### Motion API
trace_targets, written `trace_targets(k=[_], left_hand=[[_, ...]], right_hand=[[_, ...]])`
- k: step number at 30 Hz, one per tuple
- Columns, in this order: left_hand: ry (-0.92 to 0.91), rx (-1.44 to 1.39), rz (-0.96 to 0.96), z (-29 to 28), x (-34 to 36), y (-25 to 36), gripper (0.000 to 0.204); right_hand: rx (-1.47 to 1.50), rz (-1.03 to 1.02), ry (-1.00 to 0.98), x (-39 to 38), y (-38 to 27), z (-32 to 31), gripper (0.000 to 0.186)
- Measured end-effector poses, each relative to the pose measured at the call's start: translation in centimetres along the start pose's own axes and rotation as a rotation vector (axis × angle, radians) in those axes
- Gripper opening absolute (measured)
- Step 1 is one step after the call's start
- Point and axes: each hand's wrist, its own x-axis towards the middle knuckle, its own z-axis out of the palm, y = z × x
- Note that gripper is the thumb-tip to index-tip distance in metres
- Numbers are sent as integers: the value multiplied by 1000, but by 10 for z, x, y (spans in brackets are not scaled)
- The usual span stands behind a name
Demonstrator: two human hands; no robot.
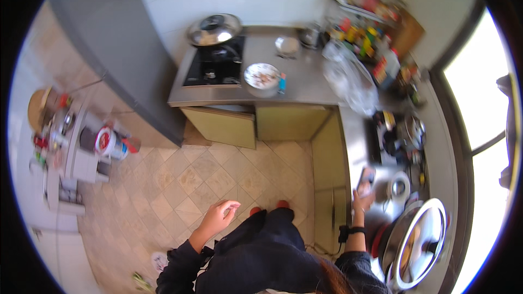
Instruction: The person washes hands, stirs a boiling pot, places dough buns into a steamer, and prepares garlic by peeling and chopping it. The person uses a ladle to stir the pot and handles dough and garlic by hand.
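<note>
At the right-hand steel counter (357, 139), right hand (362, 201) at the near end of a small dark-edged slab (366, 178), possibly a phone. Step in hand, by my reading: handling this slab. Blur hides whether fingers close on it or merely rest; cannot tell. Left hand (219, 216) empty, fingers loosely curled above the tiles (212, 177). Lifting the slab would call for a sure pinch, clear of the round pot (399, 187) just beside.

Materials: brushed, greyish metal; big lid (424, 242), see-through, pale-rimmed, tilted; crumpled, filmy bag (351, 79); glossy white bowl (255, 90); beige tiles laid diagonally, mottled.
</note>
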Motion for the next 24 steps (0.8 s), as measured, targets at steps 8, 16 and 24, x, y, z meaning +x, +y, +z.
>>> trace_targets(k=[8,16,24], left_hand=[[100,-58,-217,-11,41,-22,17],[167,-159,-288,-15,79,-40,20],[174,-291,-368,-25,73,-71,20]], right_hand=[[-365,177,-234,72,-31,11,100],[-283,119,-429,62,-102,12,97],[192,52,-926,3,-232,-30,98]])
